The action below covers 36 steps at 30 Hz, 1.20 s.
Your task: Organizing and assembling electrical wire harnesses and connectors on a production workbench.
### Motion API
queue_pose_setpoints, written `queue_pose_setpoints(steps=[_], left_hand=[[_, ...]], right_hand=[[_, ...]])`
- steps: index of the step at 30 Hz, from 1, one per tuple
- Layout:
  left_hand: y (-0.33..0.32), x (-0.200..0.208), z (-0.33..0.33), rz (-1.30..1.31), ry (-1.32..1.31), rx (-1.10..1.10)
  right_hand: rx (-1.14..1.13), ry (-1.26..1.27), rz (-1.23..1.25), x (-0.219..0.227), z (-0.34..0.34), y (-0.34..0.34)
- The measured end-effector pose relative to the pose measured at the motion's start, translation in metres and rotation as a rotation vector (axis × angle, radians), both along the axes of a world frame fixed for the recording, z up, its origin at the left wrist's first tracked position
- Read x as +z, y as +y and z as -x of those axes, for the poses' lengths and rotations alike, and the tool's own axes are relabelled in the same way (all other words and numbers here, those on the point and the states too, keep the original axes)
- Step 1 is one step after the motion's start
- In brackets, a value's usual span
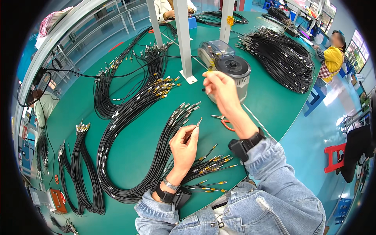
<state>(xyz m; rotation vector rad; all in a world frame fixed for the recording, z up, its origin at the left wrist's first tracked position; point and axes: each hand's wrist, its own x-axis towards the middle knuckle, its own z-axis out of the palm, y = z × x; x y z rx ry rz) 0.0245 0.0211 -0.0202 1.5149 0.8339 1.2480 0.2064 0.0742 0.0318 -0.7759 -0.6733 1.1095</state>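
My left hand (184, 149) is closed in a pinch around a thin black cable, whose metal-tipped end (199, 122) sticks up past the fingertips. My right hand (222, 90) is raised beside a grey tape dispenser (242, 72) with a clear cover and black round top. Its fingers are pinched together; a hint of yellow shows at the tips, too small to make out. Below my right wrist lie orange-handled scissors (226, 124). A long bundle of black cables (135, 182) curves left of my left hand, and yellow-wrapped cable ends (213, 163) fan out to its right.
Grey metal posts (184, 43) rise from the green table (266, 113). More cable bundles lie at the left (84, 176) and far right (282, 58). A person in yellow (333, 58) sits at the right, and another person's hand (169, 15) shows at the back. A red stool (331, 158) stands on the floor.
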Motion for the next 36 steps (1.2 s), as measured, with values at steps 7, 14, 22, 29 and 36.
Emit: queue_pose_setpoints(steps=[7,14,22,29,36], left_hand=[[0.001,0.003,-0.001,-0.044,0.044,0.019],[0.002,0.008,0.001,-0.283,0.201,0.087],[0.013,0.024,0.01,0.306,-0.09,-0.172],[0.011,0.033,0.01,0.349,0.072,-0.253],[0.008,0.031,0.01,0.328,0.142,-0.24]], right_hand=[[-1.03,-1.702,-0.101,0.017,-0.058,-0.027],[-0.746,-1.471,-0.187,0.018,-0.056,-0.041],[0.47,-0.852,0.022,-0.006,0.003,-0.09],[0.524,-1.008,-0.048,-0.012,0.007,-0.091],[0.497,-1.06,-0.018,-0.01,0.009,-0.093]])
